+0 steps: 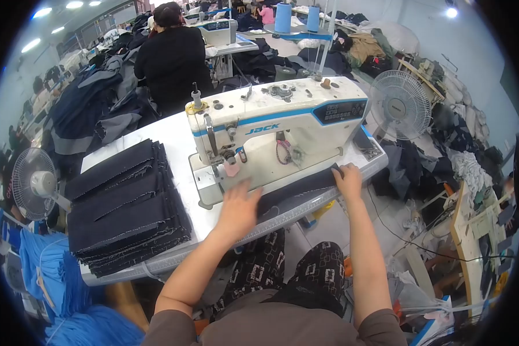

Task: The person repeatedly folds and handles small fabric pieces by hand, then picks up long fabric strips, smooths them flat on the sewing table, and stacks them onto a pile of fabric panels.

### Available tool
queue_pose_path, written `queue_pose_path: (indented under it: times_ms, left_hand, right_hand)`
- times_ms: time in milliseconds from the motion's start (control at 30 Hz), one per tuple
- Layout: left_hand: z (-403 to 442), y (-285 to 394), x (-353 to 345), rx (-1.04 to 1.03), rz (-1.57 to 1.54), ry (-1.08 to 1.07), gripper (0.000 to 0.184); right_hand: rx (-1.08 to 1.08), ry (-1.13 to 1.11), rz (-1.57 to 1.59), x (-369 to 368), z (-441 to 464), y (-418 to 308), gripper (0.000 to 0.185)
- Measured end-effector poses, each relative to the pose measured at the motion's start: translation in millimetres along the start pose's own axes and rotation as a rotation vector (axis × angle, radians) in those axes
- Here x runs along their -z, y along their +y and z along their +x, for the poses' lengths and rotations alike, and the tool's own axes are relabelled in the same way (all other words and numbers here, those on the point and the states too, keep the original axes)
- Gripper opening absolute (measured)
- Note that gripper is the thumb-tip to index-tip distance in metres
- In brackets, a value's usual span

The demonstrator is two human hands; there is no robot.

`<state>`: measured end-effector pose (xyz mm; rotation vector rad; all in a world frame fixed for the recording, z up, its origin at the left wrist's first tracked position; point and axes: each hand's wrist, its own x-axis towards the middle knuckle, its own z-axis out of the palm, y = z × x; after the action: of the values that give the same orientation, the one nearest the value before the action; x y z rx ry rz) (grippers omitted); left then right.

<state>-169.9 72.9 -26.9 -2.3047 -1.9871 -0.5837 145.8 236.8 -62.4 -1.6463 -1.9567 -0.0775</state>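
A dark denim-like fabric piece (297, 193) lies lengthwise along the front edge of the sewing machine's bed. My right hand (349, 181) pinches its right end, thumb and fingers closed on the cloth. My left hand (240, 209), somewhat blurred, is spread out palm down at the left end of the piece, just in front of the needle area. Above both hands stands the white and blue sewing machine (282, 118), with a pink part by its needle. The left fingertips partly hide what lies beneath them.
A tall stack of dark cut fabric pieces (127, 207) fills the table's left side. Fans stand at left (40, 181) and right (399, 106). Blue cloth bundles (52, 271) lie at lower left. Another person (173, 63) sits beyond the machine amid garment heaps.
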Motion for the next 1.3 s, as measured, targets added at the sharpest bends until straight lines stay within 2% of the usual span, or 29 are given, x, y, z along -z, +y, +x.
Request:
queue_pose_path:
  times_ms: [67,100,200,300,433,500,633,900,1000,1133,1200,1300]
  left_hand:
    - [16,19,-1,-0.278,-0.247,-0.031,0.053]
    - [19,23,-7,-0.274,-0.253,-0.032,0.053]
    - [30,20,-33,-0.502,-0.155,-0.112,0.072]
    - [31,17,-25,-0.564,-0.205,-0.108,0.072]
    - [30,17,-16,-0.611,-0.301,-0.157,0.074]
    - [32,15,-10,-0.568,-0.458,-0.14,0.075]
    - [34,12,-12,-0.508,-0.51,-0.071,0.076]
    - [29,23,-23,-0.626,-0.153,-0.175,0.083]
    - [26,26,-26,-0.647,-0.134,-0.182,0.083]
    - [26,28,-28,-0.637,-0.114,-0.173,0.083]
    - [25,28,-30,-0.629,-0.093,-0.166,0.082]
    - [26,26,-34,-0.614,-0.109,-0.167,0.081]
  right_hand:
    - [0.012,0.001,-0.008,1,-2,-3,0.03]
    - [0.025,0.009,-0.011,1,-2,-4,0.029]
    - [-0.002,0.007,-0.023,1,1,4,0.029]
    - [0.008,-0.018,-0.029,7,2,6,0.029]
    - [0.016,0.046,0.004,-6,2,18,0.029]
    - [0.051,0.128,0.09,-14,2,31,0.028]
    - [0.046,0.069,0.127,-13,9,36,0.027]
    - [0.091,0.138,0.168,-21,14,31,0.024]
    - [0.089,0.116,0.146,-20,16,30,0.026]
    - [-0.023,-0.011,0.059,-8,18,12,0.028]
    - [0.05,0.319,-0.027,-6,7,-16,0.035]
    - [0.251,0.087,0.036,12,-39,-77,0.045]
